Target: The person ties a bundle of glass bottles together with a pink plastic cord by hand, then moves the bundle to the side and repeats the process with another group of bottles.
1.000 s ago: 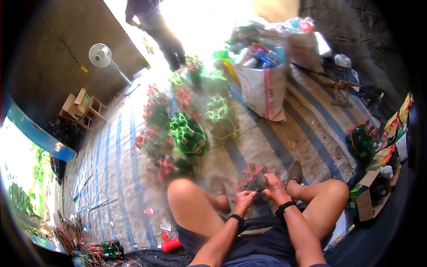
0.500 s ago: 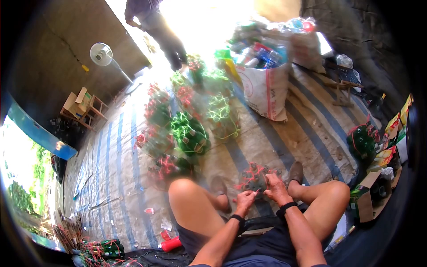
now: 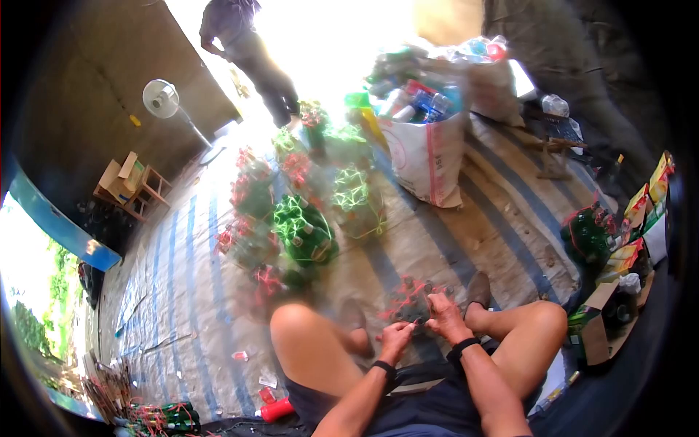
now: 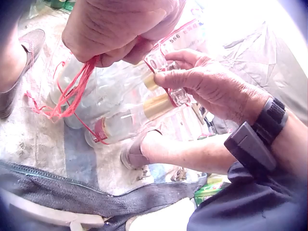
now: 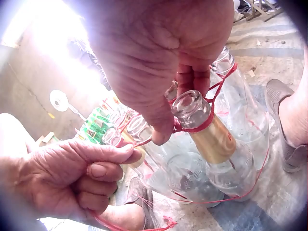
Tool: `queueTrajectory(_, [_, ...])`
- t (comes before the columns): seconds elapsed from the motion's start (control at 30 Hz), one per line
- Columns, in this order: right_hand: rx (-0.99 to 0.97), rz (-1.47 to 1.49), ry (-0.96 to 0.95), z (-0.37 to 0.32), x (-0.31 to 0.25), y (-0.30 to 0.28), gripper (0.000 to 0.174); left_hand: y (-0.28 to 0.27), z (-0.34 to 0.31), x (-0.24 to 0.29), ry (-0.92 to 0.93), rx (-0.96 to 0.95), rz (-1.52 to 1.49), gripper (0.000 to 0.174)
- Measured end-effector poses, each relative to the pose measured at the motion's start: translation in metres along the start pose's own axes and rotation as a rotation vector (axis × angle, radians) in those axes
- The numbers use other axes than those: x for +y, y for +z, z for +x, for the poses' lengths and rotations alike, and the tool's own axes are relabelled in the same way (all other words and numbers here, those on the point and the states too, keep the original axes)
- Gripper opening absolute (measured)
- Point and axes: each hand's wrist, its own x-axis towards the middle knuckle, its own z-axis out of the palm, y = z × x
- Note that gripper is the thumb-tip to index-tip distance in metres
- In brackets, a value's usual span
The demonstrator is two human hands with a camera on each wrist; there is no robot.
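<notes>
Several clear glass bottles stand bundled between the person's feet, some with gold neck bands. Red string loops from neck to neck, and another strand circles the bottles lower down. My left hand pinches a taut length of this string between thumb and forefinger. From its curled fingers hangs a loose red bunch, seen in the left wrist view. My right hand grips a bottle neck at the string, thumb on the near side. In the head view both hands meet beside the bundle.
Bundles of green bottles tied with green or red string stand ahead on a striped sheet. Behind them is a white sack full of bottles and cans. An open carton sits at right; a person stands at the back.
The head view has tilted slightly, so the scene sits a little lower. Both hands stay at the same bottle bundle, holding string and neck as before.
</notes>
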Motion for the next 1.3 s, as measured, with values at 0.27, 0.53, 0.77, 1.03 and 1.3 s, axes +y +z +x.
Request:
queueTrajectory(0.27, [-0.021, -0.006, 0.037, 0.0, 0.002, 0.002, 0.064, 0.0, -0.007, 0.005, 0.001, -0.018, -0.039, 0.027])
queueTrajectory(0.53, [-0.043, -0.036, 0.033, 0.001, 0.005, 0.005, 0.061, -0.001, -0.019, 0.016, 0.035, -0.047, -0.077, 0.024])
queueTrajectory(0.77, [-0.074, -0.043, 0.045, 0.003, -0.001, 0.0, 0.059, 0.004, -0.023, 0.022, -0.037, -0.016, -0.162, 0.016])
queueTrajectory(1.03, [-0.061, -0.033, -0.018, 0.005, 0.004, 0.002, 0.055, 0.003, -0.007, 0.0, 0.07, 0.038, -0.055, 0.017])
queueTrajectory(1.3, [-0.108, -0.117, -0.088, 0.006, 0.037, 0.015, 0.066, 0.005, 0.013, -0.024, 0.343, 0.075, 0.22, 0.023])
